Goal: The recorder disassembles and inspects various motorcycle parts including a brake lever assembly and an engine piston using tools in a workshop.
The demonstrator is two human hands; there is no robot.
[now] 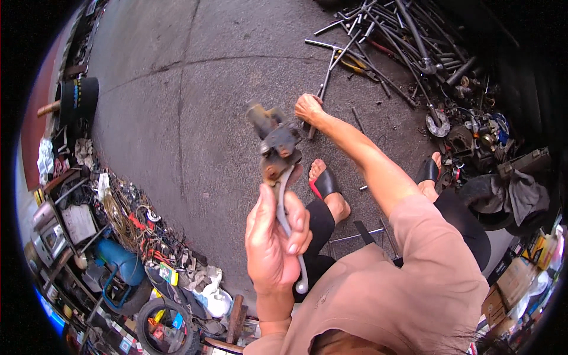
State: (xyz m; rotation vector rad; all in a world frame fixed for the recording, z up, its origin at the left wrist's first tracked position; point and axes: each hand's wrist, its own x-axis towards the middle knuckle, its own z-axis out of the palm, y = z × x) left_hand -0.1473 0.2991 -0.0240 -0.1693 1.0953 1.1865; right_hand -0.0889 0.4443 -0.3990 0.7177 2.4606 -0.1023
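Lever assembly up, tool not yet in hand

My left hand grips the brake lever assembly aloft; my right hand closes on a T-handle wrench lying on the concrete floor.

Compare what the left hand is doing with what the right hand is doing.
The left hand is raised close to the camera, while the right hand reaches down to the concrete floor. The left hand is closed around a silver brake lever assembly; the right hand rests on a long metal wrench lying on the floor. Both are bare.
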